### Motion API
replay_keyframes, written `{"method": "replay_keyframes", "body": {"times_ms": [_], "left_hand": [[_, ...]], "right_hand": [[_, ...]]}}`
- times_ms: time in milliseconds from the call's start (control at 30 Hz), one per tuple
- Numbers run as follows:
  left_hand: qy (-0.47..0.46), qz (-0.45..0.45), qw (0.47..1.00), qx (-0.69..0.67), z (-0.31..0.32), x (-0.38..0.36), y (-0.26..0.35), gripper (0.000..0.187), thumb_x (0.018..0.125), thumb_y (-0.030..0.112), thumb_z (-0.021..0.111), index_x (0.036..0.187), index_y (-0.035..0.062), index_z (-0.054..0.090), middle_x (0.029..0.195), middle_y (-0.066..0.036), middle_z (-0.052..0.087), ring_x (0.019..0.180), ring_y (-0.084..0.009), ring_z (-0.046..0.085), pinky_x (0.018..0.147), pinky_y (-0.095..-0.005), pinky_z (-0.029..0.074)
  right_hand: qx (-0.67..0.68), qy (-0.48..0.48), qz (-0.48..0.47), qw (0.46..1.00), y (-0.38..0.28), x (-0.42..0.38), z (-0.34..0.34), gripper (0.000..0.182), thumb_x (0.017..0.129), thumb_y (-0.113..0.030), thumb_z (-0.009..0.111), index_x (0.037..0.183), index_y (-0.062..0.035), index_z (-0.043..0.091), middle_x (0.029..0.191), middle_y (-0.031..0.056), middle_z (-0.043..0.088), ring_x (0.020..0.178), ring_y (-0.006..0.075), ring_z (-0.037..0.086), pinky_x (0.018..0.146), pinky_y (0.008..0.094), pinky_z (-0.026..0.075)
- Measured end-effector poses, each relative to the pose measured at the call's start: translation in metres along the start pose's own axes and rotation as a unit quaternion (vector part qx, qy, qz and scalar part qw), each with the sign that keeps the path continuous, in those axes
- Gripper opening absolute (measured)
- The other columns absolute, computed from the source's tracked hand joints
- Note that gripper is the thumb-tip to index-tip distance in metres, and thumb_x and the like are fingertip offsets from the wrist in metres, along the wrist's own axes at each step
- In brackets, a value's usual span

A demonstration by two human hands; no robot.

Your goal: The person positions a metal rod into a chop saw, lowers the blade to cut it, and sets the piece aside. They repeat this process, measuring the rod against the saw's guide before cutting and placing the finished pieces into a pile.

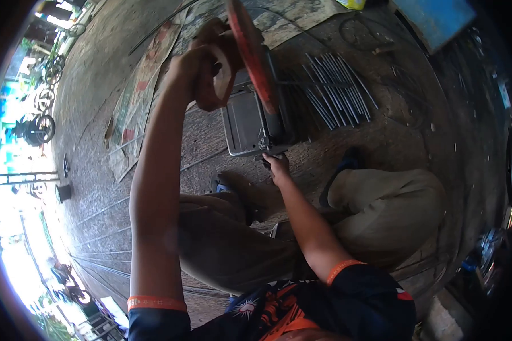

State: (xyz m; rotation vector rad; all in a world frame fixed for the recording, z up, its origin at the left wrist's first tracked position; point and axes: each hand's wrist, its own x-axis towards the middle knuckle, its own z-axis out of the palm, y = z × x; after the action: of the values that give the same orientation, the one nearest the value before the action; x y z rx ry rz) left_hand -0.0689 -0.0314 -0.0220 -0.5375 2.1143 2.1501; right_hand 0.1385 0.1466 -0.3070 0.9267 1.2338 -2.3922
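Observation:
A chop saw with a red-orange blade guard (pixel 250 54) and a grey metal base (pixel 243 128) stands on the floor in front of me. My left hand (pixel 190 74) is closed round the saw's orange loop handle (pixel 224 85), high on the saw's left side. Low at the near edge of the base, my right hand (pixel 277 169) is closed at the end of the clamp screw (pixel 264 139); its fingers are partly hidden. Several cut metal rods (pixel 338 91) lie side by side to the right of the saw.
A blue metal panel or box (pixel 435 20) stands at the far right. A worn printed sheet (pixel 139 108) lies on the floor at left, near long thin rods (pixel 99 213). My legs are bent on both sides of the near floor. Parked motorbikes (pixel 40 128) line the bright left side.

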Motion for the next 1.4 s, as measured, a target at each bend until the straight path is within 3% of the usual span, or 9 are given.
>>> {"method": "replay_keyframes", "body": {"times_ms": [633, 867, 933, 1000, 1067, 1133, 1233, 1367, 1400], "left_hand": [[0.012, 0.006, 0.999, -0.034, 0.016, -0.027, 0.028, 0.029, 0.076, 0.01, 0.069, 0.094, -0.0114, 0.06, 0.083, -0.015, 0.064, 0.07, -0.0227, 0.067, 0.059, -0.0324, 0.056], [-0.004, -0.022, 1.0, 0.003, 0.013, -0.022, 0.024, 0.026, 0.085, 0.017, 0.061, 0.103, -0.0019, 0.057, 0.085, -0.008, 0.062, 0.074, -0.0193, 0.062, 0.068, -0.0322, 0.053], [-0.017, -0.031, 0.999, -0.009, 0.005, -0.018, 0.024, 0.029, 0.082, 0.015, 0.064, 0.101, -0.0061, 0.058, 0.086, -0.012, 0.063, 0.073, -0.0211, 0.064, 0.067, -0.0314, 0.054], [-0.032, -0.042, 0.998, -0.023, 0.01, -0.024, 0.025, 0.032, 0.08, 0.013, 0.067, 0.099, -0.0103, 0.058, 0.087, -0.015, 0.064, 0.072, -0.0229, 0.066, 0.066, -0.0306, 0.056], [-0.015, -0.026, 0.999, -0.028, 0.019, -0.043, 0.036, 0.032, 0.081, 0.012, 0.065, 0.103, -0.0095, 0.056, 0.089, -0.014, 0.063, 0.076, -0.0232, 0.065, 0.072, -0.0307, 0.054], [-0.024, -0.032, 0.999, -0.013, 0.021, -0.043, 0.036, 0.032, 0.082, 0.013, 0.063, 0.104, -0.0089, 0.056, 0.089, -0.014, 0.063, 0.078, -0.0232, 0.064, 0.073, -0.0307, 0.053], [-0.034, -0.041, 0.998, 0.016, 0.014, -0.04, 0.028, 0.035, 0.083, 0.019, 0.061, 0.107, -0.0053, 0.056, 0.09, -0.011, 0.062, 0.076, -0.0211, 0.061, 0.073, -0.0306, 0.05], [-0.052, -0.033, 0.997, 0.044, 0.009, -0.043, 0.025, 0.042, 0.082, 0.023, 0.059, 0.113, -0.0037, 0.053, 0.094, -0.009, 0.061, 0.077, -0.0193, 0.058, 0.072, -0.0307, 0.047], [-0.051, -0.03, 0.996, 0.065, 0.01, -0.046, 0.025, 0.043, 0.082, 0.023, 0.058, 0.114, -0.0043, 0.052, 0.094, -0.009, 0.061, 0.08, -0.0195, 0.058, 0.073, -0.0306, 0.046]], "right_hand": [[-0.225, 0.144, -0.134, 0.954, 0.016, 0.007, 0.01, 0.023, 0.072, -0.006, 0.077, 0.091, 0.0018, 0.066, 0.089, 0.0072, 0.068, 0.078, 0.0162, 0.061, 0.074, 0.0316, 0.046], [-0.14, 0.09, -0.154, 0.974, 0.023, 0.013, -0.006, 0.025, 0.074, -0.01, 0.076, 0.092, 0.0035, 0.064, 0.093, 0.0138, 0.068, 0.085, 0.0219, 0.064, 0.077, 0.0349, 0.047], [-0.285, 0.095, -0.148, 0.942, 0.008, 0.009, -0.034, 0.027, 0.078, -0.018, 0.071, 0.093, 0.0026, 0.064, 0.094, 0.0164, 0.067, 0.087, 0.0256, 0.064, 0.075, 0.0371, 0.049], [-0.212, 0.31, -0.18, 0.909, 0.049, 0.067, -0.097, 0.03, 0.079, -0.024, 0.065, 0.093, 0.0019, 0.064, 0.093, 0.0179, 0.066, 0.087, 0.0304, 0.064, 0.074, 0.0404, 0.05], [-0.216, 0.395, -0.303, 0.84, -0.036, 0.043, -0.07, 0.029, 0.078, -0.023, 0.063, 0.093, 0.0012, 0.065, 0.092, 0.0185, 0.066, 0.087, 0.0351, 0.063, 0.075, 0.0425, 0.049], [-0.23, 0.353, -0.296, 0.858, -0.074, 0.096, -0.074, 0.028, 0.078, -0.024, 0.063, 0.093, 0.0002, 0.065, 0.091, 0.0204, 0.065, 0.085, 0.0381, 0.063, 0.075, 0.0442, 0.05], [-0.514, 0.226, -0.35, 0.75, -0.159, 0.146, -0.05, 0.018, 0.077, -0.016, 0.063, 0.09, -0.0038, 0.064, 0.088, 0.0201, 0.064, 0.085, 0.04, 0.061, 0.075, 0.0456, 0.05], [-0.712, 0.108, -0.48, 0.501, -0.23, 0.203, -0.04, 0.02, 0.077, -0.007, 0.059, 0.096, -0.0104, 0.066, 0.098, 0.0138, 0.065, 0.096, 0.0318, 0.061, 0.088, 0.0447, 0.047], [-0.71, 0.107, -0.479, 0.505, -0.239, 0.211, -0.04, 0.02, 0.077, -0.007, 0.059, 0.096, -0.0104, 0.066, 0.098, 0.0138, 0.065, 0.096, 0.0318, 0.061, 0.088, 0.0447, 0.047]]}}
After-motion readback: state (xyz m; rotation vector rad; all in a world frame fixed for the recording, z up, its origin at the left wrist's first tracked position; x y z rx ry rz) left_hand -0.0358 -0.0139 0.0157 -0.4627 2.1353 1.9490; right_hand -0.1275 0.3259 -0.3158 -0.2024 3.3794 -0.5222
